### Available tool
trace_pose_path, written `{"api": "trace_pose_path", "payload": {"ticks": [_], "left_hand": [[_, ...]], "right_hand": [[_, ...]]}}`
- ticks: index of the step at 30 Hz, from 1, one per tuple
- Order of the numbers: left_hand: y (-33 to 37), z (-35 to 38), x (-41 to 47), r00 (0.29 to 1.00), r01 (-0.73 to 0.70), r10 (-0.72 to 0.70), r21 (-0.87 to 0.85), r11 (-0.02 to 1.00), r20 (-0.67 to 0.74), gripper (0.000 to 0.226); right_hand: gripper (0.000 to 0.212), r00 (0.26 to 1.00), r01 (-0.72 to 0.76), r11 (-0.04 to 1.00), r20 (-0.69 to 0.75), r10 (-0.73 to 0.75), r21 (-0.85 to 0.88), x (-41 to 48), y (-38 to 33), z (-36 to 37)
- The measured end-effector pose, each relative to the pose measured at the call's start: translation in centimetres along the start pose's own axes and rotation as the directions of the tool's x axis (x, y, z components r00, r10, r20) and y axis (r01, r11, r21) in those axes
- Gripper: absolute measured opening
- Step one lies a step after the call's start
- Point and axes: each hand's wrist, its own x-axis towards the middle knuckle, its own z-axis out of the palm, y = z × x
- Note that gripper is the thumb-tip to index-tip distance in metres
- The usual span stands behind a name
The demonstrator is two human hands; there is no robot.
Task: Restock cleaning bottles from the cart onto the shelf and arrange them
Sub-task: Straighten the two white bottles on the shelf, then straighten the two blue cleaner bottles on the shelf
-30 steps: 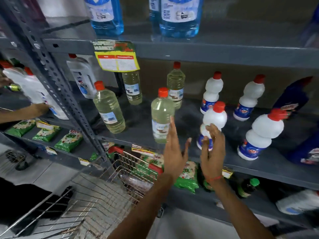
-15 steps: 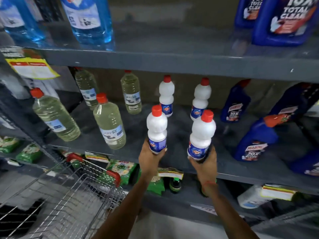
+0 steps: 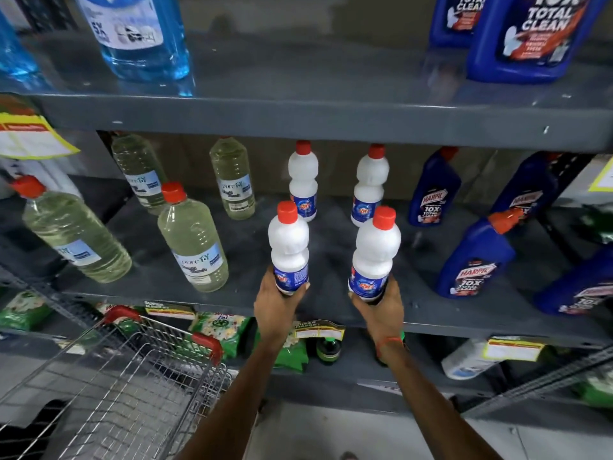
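My left hand (image 3: 277, 305) grips the base of a white bottle with a red cap (image 3: 288, 242), upright at the front of the grey middle shelf (image 3: 431, 318). My right hand (image 3: 381, 308) grips the base of a second white red-capped bottle (image 3: 376, 250) beside it. Two more white bottles (image 3: 302, 177) (image 3: 371, 180) stand behind them. The wire cart (image 3: 132, 376) with red corner guards sits at the lower left.
Clear bottles of pale liquid (image 3: 194, 239) stand left on the same shelf, dark blue cleaner bottles (image 3: 474, 257) right. Large blue bottles (image 3: 139, 34) fill the upper shelf. Green packets (image 3: 222, 330) and a dark bottle (image 3: 326, 350) lie on the lower shelf.
A second ago my hands were open near the bottles; now each grips a white bottle at its base. The view has shifted right and closer to the shelf.
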Motion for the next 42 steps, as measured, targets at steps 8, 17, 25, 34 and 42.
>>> {"api": "trace_pose_path", "payload": {"ticks": [8, 17, 25, 34, 42], "left_hand": [[1.1, -0.1, -0.9, 0.997, 0.053, -0.05, -0.068, 0.996, 0.052, 0.113], [7.9, 2.7, -6.0, 0.879, -0.457, 0.454, 0.015, 0.889, -0.145, 0.111], [15.4, 14.2, -13.0, 0.875, -0.48, 0.484, -0.176, 0.86, -0.019, 0.101], [17.3, 24.9, -15.4, 0.995, -0.102, 0.102, -0.173, 0.98, -0.009, 0.125], [19.4, 27.9, -14.8, 0.983, 0.091, -0.12, -0.2, 0.976, -0.136, 0.128]], "right_hand": [[0.075, 0.998, 0.045, 0.999, 0.044, -0.045, -0.003, -0.1, -0.8, -0.9], [0.046, 0.878, 0.441, 0.897, -0.2, -0.435, -0.02, -0.6, -3.3, -8.4], [0.054, 0.88, 0.366, 0.927, -0.292, -0.375, -0.087, 1.8, 2.5, -18.9], [0.106, 0.941, 0.041, 0.99, -0.329, -0.084, -0.138, 7.8, 10.1, -27.6], [0.123, 0.948, -0.074, 0.993, -0.316, 0.041, -0.095, 11.4, 11.4, -27.6]]}}
